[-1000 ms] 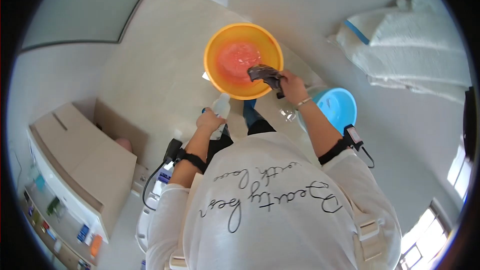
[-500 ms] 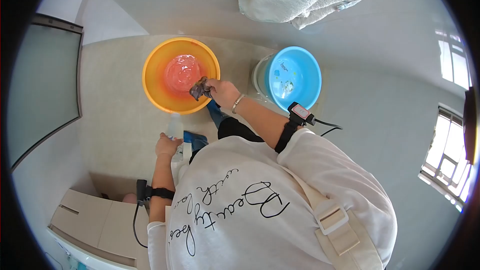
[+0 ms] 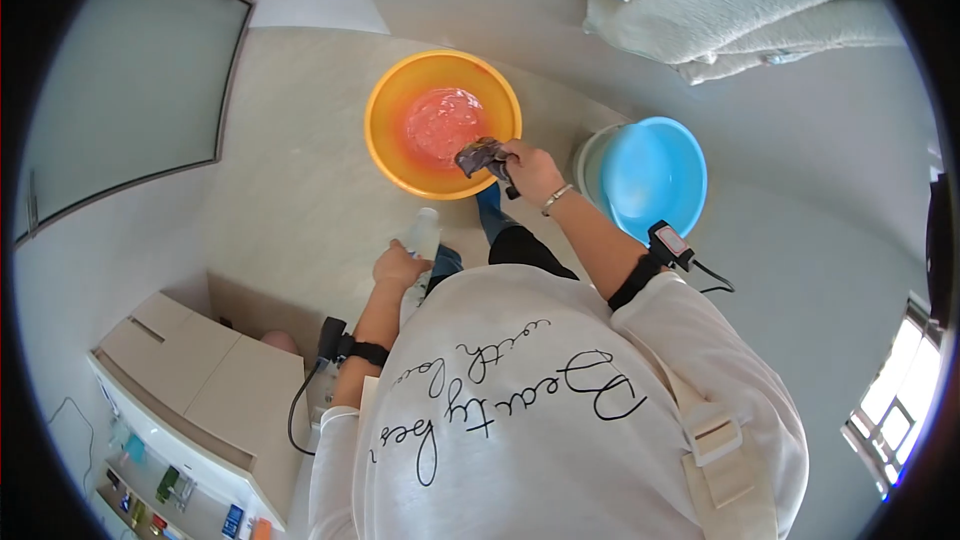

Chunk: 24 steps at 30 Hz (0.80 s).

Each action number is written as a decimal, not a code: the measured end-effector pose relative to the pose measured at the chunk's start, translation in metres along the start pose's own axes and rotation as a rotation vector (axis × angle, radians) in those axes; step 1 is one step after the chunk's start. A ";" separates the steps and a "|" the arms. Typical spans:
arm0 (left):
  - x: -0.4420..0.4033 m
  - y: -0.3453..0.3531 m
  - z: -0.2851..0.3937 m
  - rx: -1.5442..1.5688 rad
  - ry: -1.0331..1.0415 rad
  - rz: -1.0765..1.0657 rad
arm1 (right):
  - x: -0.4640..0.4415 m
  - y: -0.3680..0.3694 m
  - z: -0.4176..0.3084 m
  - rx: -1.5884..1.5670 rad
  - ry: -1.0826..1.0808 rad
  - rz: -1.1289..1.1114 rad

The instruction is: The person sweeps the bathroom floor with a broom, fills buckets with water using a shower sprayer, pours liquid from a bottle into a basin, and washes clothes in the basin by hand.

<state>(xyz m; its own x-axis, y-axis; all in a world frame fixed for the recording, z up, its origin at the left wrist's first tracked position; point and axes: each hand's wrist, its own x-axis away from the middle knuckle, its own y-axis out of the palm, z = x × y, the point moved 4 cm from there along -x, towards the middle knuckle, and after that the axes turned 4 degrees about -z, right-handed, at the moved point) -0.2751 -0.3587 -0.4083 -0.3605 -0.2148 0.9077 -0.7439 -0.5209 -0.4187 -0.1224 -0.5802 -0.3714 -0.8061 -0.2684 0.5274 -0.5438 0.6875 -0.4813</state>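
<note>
My right hand (image 3: pixel 533 175) is closed on a dark crumpled cloth (image 3: pixel 483 157), which hangs over the near right rim of an orange basin (image 3: pixel 383 150). Reddish-looking liquid (image 3: pixel 445 125) with a rippled, shiny surface lies in the basin. Lower and to the left, my left hand (image 3: pixel 400 265) grips a clear, whitish bottle (image 3: pixel 425 230), its upper end pointing towards the basin. The bottle and the basin are apart.
A blue basin (image 3: pixel 685 175) rests on a pale bucket at the right. White towels (image 3: pixel 740 5) hang at the upper right. A cabinet (image 3: pixel 200 370) stands lower left, a glass panel (image 3: pixel 130 80) upper left. Blue footwear (image 3: pixel 493 212) shows below the orange basin.
The view has swung left and then partly back, shifting everything in it. My right hand still holds the cloth by the orange basin, and my left hand still holds the bottle.
</note>
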 end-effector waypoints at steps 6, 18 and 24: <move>0.001 -0.004 0.003 0.060 0.008 0.011 | -0.006 -0.004 0.000 0.027 -0.014 0.035; 0.004 -0.014 -0.011 0.111 -0.042 0.048 | -0.010 -0.009 0.010 -0.006 -0.051 0.073; 0.007 -0.010 -0.018 0.128 -0.047 0.057 | -0.008 -0.010 0.003 0.038 -0.065 0.080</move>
<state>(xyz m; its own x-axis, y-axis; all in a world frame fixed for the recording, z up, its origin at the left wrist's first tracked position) -0.2800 -0.3404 -0.3979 -0.3712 -0.2842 0.8840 -0.6442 -0.6068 -0.4656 -0.1107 -0.5868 -0.3725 -0.8600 -0.2575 0.4406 -0.4846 0.6827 -0.5469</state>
